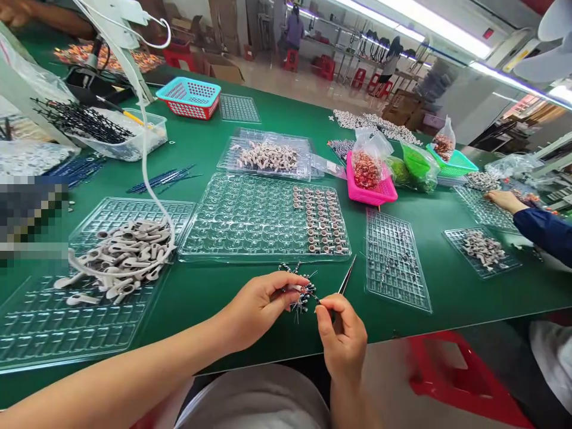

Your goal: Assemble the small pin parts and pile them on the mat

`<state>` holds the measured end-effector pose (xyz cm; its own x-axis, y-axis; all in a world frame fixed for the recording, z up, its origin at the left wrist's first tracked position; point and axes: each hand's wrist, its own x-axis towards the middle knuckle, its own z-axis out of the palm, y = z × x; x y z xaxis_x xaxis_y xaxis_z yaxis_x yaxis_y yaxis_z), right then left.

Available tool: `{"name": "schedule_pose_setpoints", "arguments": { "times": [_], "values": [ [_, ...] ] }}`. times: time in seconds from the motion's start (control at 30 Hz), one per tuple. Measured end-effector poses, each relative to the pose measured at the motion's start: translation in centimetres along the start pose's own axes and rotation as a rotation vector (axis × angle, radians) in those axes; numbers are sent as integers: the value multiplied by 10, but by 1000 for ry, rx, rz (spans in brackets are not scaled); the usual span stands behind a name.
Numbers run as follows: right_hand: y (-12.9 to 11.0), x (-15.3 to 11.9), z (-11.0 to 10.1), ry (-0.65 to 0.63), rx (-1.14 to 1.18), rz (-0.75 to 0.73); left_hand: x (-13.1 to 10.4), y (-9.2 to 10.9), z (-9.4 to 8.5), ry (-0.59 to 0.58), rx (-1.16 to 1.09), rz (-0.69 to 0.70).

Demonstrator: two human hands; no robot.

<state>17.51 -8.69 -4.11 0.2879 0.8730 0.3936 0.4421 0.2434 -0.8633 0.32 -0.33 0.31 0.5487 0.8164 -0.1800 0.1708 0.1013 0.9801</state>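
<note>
My left hand (257,307) pinches a small pale part (292,288) between thumb and fingertips, above a little pile of dark wired components (302,302). Close to its right, my right hand (343,333) has thumb and forefinger closed on the end of a thin dark piece (315,298) that reaches toward the left fingertips. Metal tweezers (347,275) point up and away beside the right hand; whether it holds them is hidden. Beyond my hands lies a large clear tray (250,217), its right-hand columns filled with small round beige parts (322,219).
Grey-beige shells (134,253) heap on clear trays at the left, with a white cable (143,143) looping over them. A pink basket (373,192) and a clear tray (397,259) stand right. Another person's hand (504,201) works at far right.
</note>
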Motion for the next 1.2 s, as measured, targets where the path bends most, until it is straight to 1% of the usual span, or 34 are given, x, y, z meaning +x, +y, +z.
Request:
{"name": "schedule_pose_setpoints", "arguments": {
  "times": [0.27, 0.33, 0.47, 0.73, 0.97, 1.07, 1.2],
  "values": [
    [-1, 2, 0, -37, -42, -13, -1, 0, 0, -7, 40, 64],
    [-1, 2, 0, -42, -47, -24, -2, 1, -2, -2, 104, 88],
    [-4, 4, 1, -44, -68, -47, -3, 4, -5, 17, 300, 130],
    [-6, 6, 2, -77, -99, -53, -2, 1, -7, 43, 449, 238],
    [-8, 8, 2, -136, -115, -46, -1, -5, -7, 0, 495, 365],
    [-10, 9, 3, -152, -102, -38, -1, -7, -6, -14, 500, 399],
    [-10, 8, 2, -140, -59, -41, -1, -8, -6, -9, 470, 435]
  ]
}}
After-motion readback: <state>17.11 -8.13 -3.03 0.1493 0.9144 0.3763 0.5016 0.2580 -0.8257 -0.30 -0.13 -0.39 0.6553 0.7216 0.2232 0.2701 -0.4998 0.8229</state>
